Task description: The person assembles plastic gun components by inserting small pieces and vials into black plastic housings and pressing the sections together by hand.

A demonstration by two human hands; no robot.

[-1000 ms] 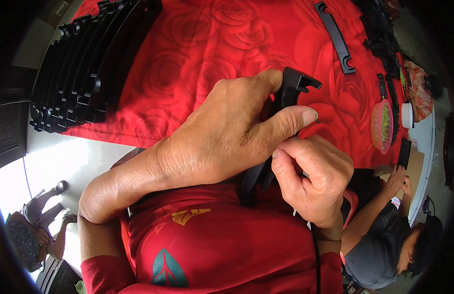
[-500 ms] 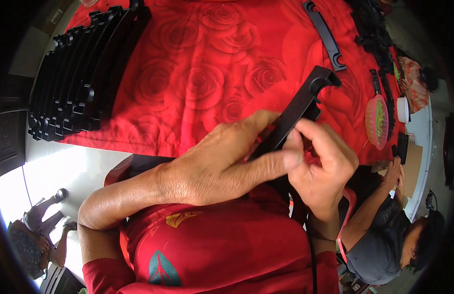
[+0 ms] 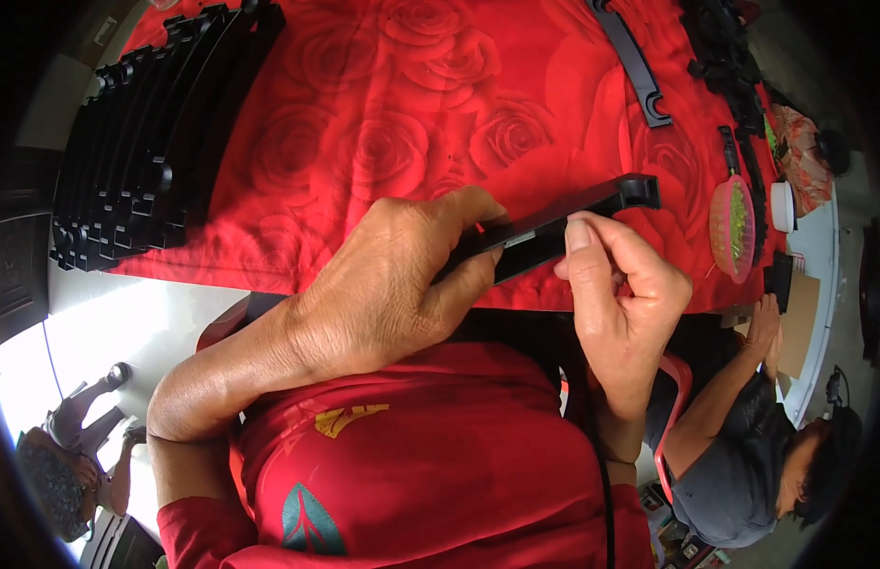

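My left hand (image 3: 383, 280) is closed round one end of a long black plastic strip (image 3: 596, 199), thumb below and fingers behind. The strip points up to the right, its narrow edge and hollow underside partly facing me, with a hooked end at the far right. My right hand (image 3: 629, 294) has thumb and forefinger pinched together against the strip's near edge, about midway along. Whatever lies between those fingertips is hidden. Beyond, a similar black strip (image 3: 634, 71) with notched ends lies alone on the red rose-patterned tablecloth (image 3: 383, 152).
A row of stacked black strips (image 3: 146, 142) stands at the far left. Along the right edge are more black parts (image 3: 729, 66), a pink basket (image 3: 720, 232) of small green pieces and a white bowl (image 3: 781, 207). A co-worker (image 3: 734, 474) sits at the right; another person (image 3: 65, 474) is at lower left.
The strip has swung clockwise, from steeply raised to nearly level, and rolled so its edge shows. My left hand has shifted a little left, and its thumb has drawn back from my right fingers.
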